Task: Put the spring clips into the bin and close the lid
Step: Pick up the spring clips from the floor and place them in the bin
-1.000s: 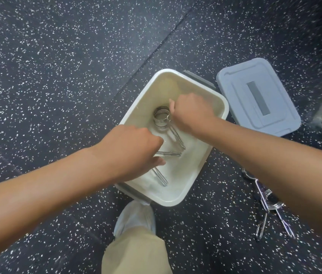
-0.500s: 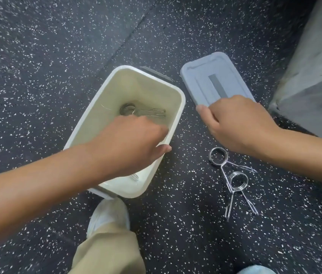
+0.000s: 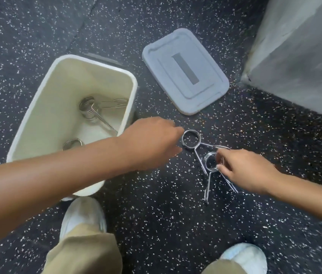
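A cream bin (image 3: 37,107) stands open on the speckled floor, with spring clips (image 3: 92,110) lying inside it. Its grey lid (image 3: 185,74) lies flat on the floor to the right of the bin. Two more metal spring clips rest on the floor between the bin and my right arm. My left hand (image 3: 152,141) reaches past the bin's near right corner, its fingers curled right beside the ring of the upper clip (image 3: 191,139). My right hand (image 3: 243,169) has its fingertips pinched on the coil of the lower clip (image 3: 210,163).
A grey block or wall base (image 3: 304,56) rises at the upper right. My two white shoes (image 3: 83,216) and tan trouser legs show at the bottom edge. Dark speckled floor surrounds everything.
Both hands left the bin and swung right to the two clips on the floor. The camera view shifted right as well, bringing the grey block into sight.
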`<act>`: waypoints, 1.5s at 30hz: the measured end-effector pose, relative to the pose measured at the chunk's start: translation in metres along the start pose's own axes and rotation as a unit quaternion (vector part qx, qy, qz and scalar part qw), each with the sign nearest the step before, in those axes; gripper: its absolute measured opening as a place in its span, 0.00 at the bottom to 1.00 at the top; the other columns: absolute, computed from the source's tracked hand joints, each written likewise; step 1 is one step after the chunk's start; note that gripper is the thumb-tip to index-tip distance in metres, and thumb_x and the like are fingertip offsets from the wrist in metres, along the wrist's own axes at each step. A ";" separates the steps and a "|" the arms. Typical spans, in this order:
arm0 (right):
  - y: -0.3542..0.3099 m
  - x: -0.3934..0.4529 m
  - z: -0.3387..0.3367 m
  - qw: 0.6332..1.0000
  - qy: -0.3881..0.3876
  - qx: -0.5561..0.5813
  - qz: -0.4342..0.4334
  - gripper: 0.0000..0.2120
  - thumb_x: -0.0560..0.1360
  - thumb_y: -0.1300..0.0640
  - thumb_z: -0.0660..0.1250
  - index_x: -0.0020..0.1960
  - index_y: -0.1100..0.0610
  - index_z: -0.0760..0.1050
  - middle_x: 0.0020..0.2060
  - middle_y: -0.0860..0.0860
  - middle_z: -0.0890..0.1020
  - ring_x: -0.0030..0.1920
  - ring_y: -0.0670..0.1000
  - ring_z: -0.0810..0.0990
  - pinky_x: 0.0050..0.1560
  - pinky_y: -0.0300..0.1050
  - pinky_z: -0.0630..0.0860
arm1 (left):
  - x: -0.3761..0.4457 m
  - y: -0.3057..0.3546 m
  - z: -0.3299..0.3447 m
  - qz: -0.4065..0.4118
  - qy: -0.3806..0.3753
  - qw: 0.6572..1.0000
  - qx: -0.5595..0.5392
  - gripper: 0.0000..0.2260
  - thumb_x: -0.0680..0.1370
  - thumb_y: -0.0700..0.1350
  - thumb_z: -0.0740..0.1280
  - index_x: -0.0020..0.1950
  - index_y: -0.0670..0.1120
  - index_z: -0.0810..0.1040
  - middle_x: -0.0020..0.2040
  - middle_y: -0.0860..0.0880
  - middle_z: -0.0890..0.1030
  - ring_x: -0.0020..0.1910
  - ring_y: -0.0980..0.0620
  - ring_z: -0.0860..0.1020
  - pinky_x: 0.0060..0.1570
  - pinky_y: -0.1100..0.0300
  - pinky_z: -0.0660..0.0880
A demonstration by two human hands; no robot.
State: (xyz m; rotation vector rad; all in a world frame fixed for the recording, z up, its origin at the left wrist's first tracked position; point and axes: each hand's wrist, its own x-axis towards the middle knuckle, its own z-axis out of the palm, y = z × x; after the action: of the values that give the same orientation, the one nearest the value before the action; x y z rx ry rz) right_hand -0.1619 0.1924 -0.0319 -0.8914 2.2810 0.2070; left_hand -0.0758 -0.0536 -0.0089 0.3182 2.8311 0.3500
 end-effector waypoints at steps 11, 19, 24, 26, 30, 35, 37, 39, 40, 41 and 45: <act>0.011 0.019 0.066 0.990 0.083 -0.071 -0.088 0.07 0.78 0.60 0.64 0.56 0.55 0.74 0.51 0.52 0.78 0.43 0.57 0.82 0.32 0.47 0.67 | 0.060 0.010 0.071 -0.004 -0.091 0.994 0.052 0.14 0.79 0.49 0.66 0.62 0.44 0.72 0.59 0.43 0.72 0.54 0.42 0.75 0.39 0.48 0.76; 0.016 0.009 0.075 0.985 0.121 -0.069 -0.106 0.13 0.65 0.72 0.71 0.44 0.59 0.75 0.38 0.54 0.75 0.26 0.55 0.67 0.23 0.45 0.56 | 0.077 0.008 0.094 0.006 -0.056 0.995 0.081 0.13 0.76 0.40 0.68 0.59 0.49 0.73 0.54 0.45 0.71 0.47 0.44 0.74 0.31 0.53 0.67; 0.022 0.005 0.086 0.986 0.152 -0.017 -0.062 0.08 0.75 0.65 0.69 0.47 0.56 0.71 0.40 0.49 0.66 0.30 0.52 0.69 0.20 0.46 0.60 | 0.079 0.010 0.092 0.028 -0.038 0.996 0.080 0.07 0.77 0.40 0.66 0.55 0.48 0.75 0.53 0.45 0.72 0.45 0.44 0.73 0.31 0.50 0.73; 0.024 0.000 0.085 0.984 0.161 0.060 -0.044 0.03 0.79 0.61 0.64 0.52 0.55 0.73 0.46 0.49 0.73 0.40 0.53 0.75 0.33 0.50 0.74 | 0.076 0.010 0.091 0.036 -0.027 0.996 0.073 0.08 0.78 0.41 0.66 0.57 0.49 0.74 0.54 0.46 0.73 0.47 0.44 0.73 0.32 0.50 0.74; 0.027 -0.009 0.083 0.938 0.196 0.284 0.013 0.06 0.80 0.61 0.65 0.50 0.50 0.75 0.47 0.44 0.74 0.49 0.49 0.73 0.47 0.46 0.74 | 0.070 0.009 0.086 0.047 -0.014 0.997 0.053 0.11 0.79 0.41 0.65 0.60 0.50 0.73 0.53 0.48 0.76 0.49 0.45 0.72 0.37 0.46 0.77; 0.030 -0.009 0.074 0.830 0.147 0.526 0.110 0.05 0.81 0.58 0.66 0.47 0.53 0.77 0.45 0.54 0.81 0.42 0.50 0.78 0.45 0.46 0.73 | 0.059 0.009 0.072 0.078 -0.023 0.997 -0.004 0.06 0.80 0.39 0.63 0.56 0.45 0.71 0.50 0.47 0.76 0.48 0.47 0.69 0.46 0.50 0.72; 0.032 -0.009 0.066 0.799 0.120 0.573 0.140 0.05 0.82 0.58 0.65 0.49 0.54 0.78 0.46 0.58 0.85 0.44 0.56 0.83 0.49 0.54 0.78 | 0.052 0.010 0.067 0.082 -0.014 0.996 -0.019 0.05 0.81 0.38 0.64 0.53 0.45 0.68 0.47 0.48 0.73 0.45 0.49 0.66 0.44 0.53 0.68; 0.033 -0.012 0.056 0.769 0.094 0.609 0.168 0.04 0.82 0.58 0.65 0.52 0.56 0.78 0.51 0.60 0.85 0.47 0.57 0.85 0.51 0.56 0.80 | 0.045 0.012 0.057 0.063 -0.002 0.997 -0.052 0.05 0.82 0.40 0.61 0.51 0.46 0.65 0.46 0.49 0.71 0.43 0.49 0.65 0.46 0.51 0.69; 0.033 -0.014 0.051 0.761 0.088 0.619 0.175 0.03 0.81 0.58 0.66 0.53 0.56 0.77 0.52 0.59 0.85 0.46 0.55 0.85 0.50 0.54 0.81 | 0.042 0.012 0.053 0.047 0.001 0.996 -0.076 0.03 0.83 0.42 0.59 0.51 0.45 0.66 0.46 0.48 0.71 0.44 0.48 0.67 0.48 0.49 0.70; 0.031 -0.017 0.046 0.759 0.086 0.621 0.178 0.04 0.80 0.57 0.69 0.53 0.56 0.78 0.52 0.58 0.85 0.46 0.53 0.85 0.48 0.52 0.81 | 0.038 0.012 0.047 0.026 0.000 0.995 -0.094 0.04 0.84 0.44 0.57 0.52 0.44 0.67 0.47 0.47 0.72 0.45 0.46 0.68 0.49 0.48 0.70; 0.022 -0.031 0.026 0.748 0.088 0.625 0.203 0.14 0.73 0.49 0.77 0.48 0.60 0.83 0.41 0.52 0.85 0.41 0.50 0.81 0.45 0.45 0.76 | 0.022 0.009 0.021 0.005 0.031 0.992 -0.119 0.06 0.82 0.47 0.55 0.53 0.46 0.67 0.47 0.47 0.74 0.45 0.45 0.70 0.48 0.45 0.71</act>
State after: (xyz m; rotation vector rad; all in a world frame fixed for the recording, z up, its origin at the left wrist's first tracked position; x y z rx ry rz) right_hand -0.1459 0.2357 -0.0334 0.3202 2.0581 -1.1509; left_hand -0.0883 -0.0355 -0.0315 0.2743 2.8073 0.7045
